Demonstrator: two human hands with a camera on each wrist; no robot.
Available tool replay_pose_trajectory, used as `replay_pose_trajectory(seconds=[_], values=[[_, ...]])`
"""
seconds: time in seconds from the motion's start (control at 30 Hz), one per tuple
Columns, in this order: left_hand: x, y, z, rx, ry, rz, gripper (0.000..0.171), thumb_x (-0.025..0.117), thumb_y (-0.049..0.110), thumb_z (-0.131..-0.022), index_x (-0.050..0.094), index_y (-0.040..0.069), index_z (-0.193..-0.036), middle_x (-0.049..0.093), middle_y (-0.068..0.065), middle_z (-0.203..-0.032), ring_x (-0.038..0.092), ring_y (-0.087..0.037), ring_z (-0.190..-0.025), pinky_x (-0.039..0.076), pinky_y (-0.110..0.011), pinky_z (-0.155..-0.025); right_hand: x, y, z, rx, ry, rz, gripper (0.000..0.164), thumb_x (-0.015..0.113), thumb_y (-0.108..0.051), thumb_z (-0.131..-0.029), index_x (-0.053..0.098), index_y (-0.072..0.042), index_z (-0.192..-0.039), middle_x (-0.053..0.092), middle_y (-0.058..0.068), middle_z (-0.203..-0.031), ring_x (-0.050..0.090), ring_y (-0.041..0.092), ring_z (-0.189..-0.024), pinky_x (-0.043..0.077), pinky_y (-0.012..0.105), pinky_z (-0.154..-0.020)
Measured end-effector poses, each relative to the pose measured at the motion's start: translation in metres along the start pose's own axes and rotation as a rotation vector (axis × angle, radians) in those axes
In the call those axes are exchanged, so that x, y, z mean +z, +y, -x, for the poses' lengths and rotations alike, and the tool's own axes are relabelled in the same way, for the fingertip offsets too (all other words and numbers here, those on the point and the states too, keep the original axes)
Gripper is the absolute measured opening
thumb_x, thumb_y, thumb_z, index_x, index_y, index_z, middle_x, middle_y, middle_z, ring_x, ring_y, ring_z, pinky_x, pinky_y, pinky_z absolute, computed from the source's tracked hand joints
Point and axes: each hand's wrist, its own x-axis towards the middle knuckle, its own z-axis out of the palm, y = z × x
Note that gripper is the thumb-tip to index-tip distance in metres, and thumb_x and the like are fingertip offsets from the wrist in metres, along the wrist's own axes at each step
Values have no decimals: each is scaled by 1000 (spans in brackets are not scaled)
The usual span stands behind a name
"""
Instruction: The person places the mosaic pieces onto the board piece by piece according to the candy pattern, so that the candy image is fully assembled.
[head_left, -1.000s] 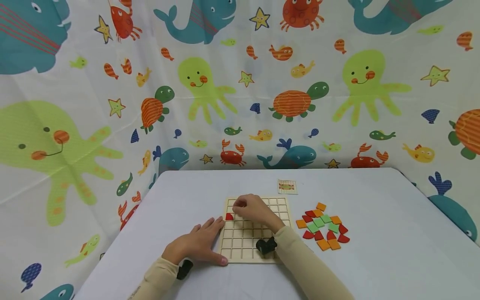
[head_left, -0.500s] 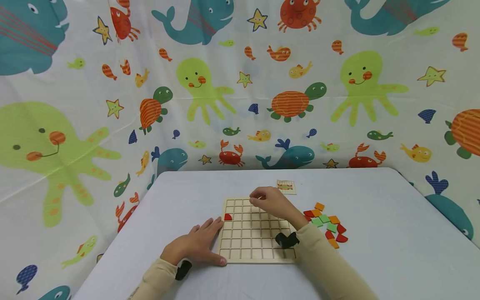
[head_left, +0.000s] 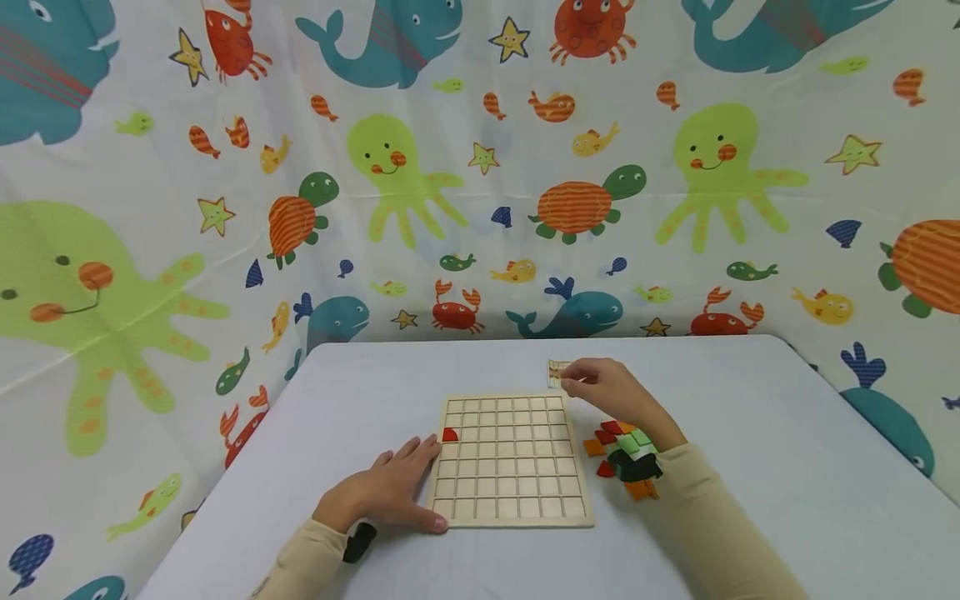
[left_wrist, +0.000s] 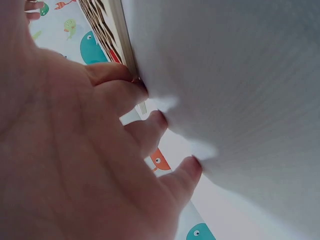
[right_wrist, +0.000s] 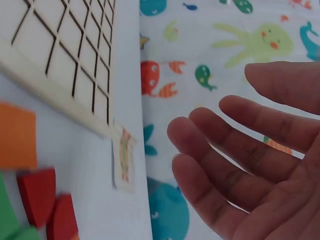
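A pale wooden grid board (head_left: 517, 461) lies flat on the table. One red piece with a rounded side (head_left: 450, 434) sits in a cell at its left edge. My left hand (head_left: 382, 496) rests beside the board with fingers spread, thumb and fingertips at the left side. My right hand (head_left: 615, 392) hovers beyond the board's far right corner, partly covering a small picture card (head_left: 554, 373) in the head view. In the right wrist view its fingers are loosely bent with nothing between them, and the card (right_wrist: 123, 157) lies on the table apart from them.
Right of the board lies a loose group of orange tiles (head_left: 593, 447), green tiles (head_left: 626, 443) and red pieces (head_left: 605, 436), partly hidden by the right wrist's black camera (head_left: 634, 467). A sea-animal patterned cloth (head_left: 480, 200) hangs behind the white table (head_left: 375, 392).
My right hand has moved from over the board, near the red piece, rightward and away to the card. The left hand has stayed at the board's left edge.
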Motion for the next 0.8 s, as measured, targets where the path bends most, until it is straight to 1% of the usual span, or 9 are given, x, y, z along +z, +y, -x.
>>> replay_pose_trajectory(seconds=[0.07, 0.2, 0.4, 0.53, 0.63, 0.8], values=[[0, -1, 0, 6, 2, 0, 117, 92, 56, -79, 33, 5, -167, 27, -14, -175, 16, -39, -162, 15, -67, -126, -10, 7, 2, 21, 4, 14, 27, 65, -23, -108, 75, -2, -122, 76, 9, -113, 70, 29, -105, 59, 53, -96], [1, -2, 0, 17, 7, -7, 117, 92, 56, -80, 33, 4, -166, 27, -15, -174, 17, -39, -162, 16, -67, -125, -25, 20, 5, 88, -3, 49, 30, 66, -24, -107, 74, 0, -124, 75, 11, -116, 68, 31, -107, 58, 54, -96], [0, -3, -1, 25, 8, -16, 117, 91, 56, -80, 32, 4, -167, 27, -15, -174, 17, -40, -162, 16, -68, -125, -42, 40, 15, 203, -49, 75, 33, 69, -16, -105, 70, 6, -129, 72, 18, -119, 66, 36, -107, 57, 56, -97], [0, -3, -1, 23, 10, -7, 117, 92, 56, -80, 33, 4, -167, 27, -15, -174, 17, -40, -162, 16, -68, -125, -49, 52, 21, 287, -77, 102, 32, 70, -12, -102, 68, 7, -127, 71, 21, -116, 66, 37, -106, 56, 58, -98], [1, -3, -1, 20, 12, -9, 117, 92, 56, -79, 33, 5, -167, 27, -14, -175, 17, -39, -162, 16, -68, -125, -51, 59, 24, 339, -104, 127, 30, 71, -12, -101, 68, 8, -124, 70, 22, -114, 64, 38, -104, 55, 59, -98], [1, -2, -1, 9, 13, -8, 118, 92, 56, -79, 33, 5, -167, 27, -14, -175, 18, -39, -162, 16, -67, -126, -49, 72, 25, 374, -130, 174, 25, 73, -13, -99, 68, 6, -116, 69, 21, -110, 62, 38, -102, 56, 57, -95]])
